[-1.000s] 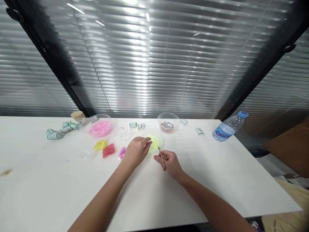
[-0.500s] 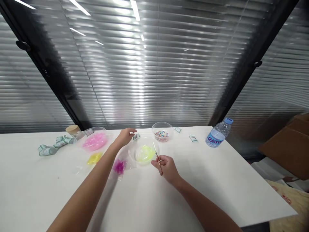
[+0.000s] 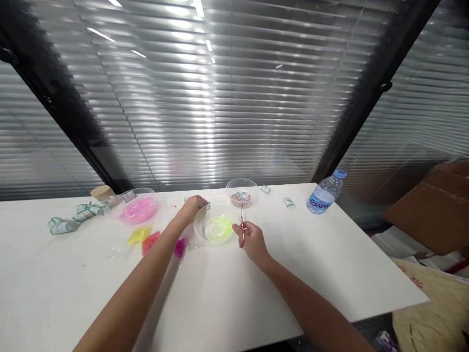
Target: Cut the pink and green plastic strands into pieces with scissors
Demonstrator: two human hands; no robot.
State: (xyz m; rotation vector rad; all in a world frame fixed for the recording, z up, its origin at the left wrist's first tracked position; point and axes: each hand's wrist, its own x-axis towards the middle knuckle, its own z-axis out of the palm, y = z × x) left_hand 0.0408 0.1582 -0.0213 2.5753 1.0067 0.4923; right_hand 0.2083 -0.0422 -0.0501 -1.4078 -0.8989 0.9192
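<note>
My left hand [image 3: 192, 208] is closed on a small green-and-white printed packet [image 3: 204, 205], just behind a clear bowl [image 3: 198, 235] with yellow-green stuff [image 3: 223, 228] in it. At that bowl's right side, my right hand [image 3: 252, 242] holds small rose-gold scissors [image 3: 242, 226], their thin tip pointing away from me. Beyond them stands a clear bowl [image 3: 227, 195] with multicoloured bits [image 3: 242, 197]. Partly behind my left forearm lie a purple bag [image 3: 179, 248] and a red bag [image 3: 150, 242].
To the left are a yellow bag [image 3: 138, 235], a bowl of pink material [image 3: 139, 210], a strip of packets [image 3: 63, 226] and a tan-topped container [image 3: 102, 193]. Loose packets [image 3: 288, 202] and a water bottle [image 3: 325, 194] stand or lie right. Blinds [image 3: 256, 112] rise behind the table [image 3: 330, 274].
My left hand has come down onto the printed packet and closed on it. The scissors have turned to point straighter ahead. The view has shifted slightly, and the red bag now shows.
</note>
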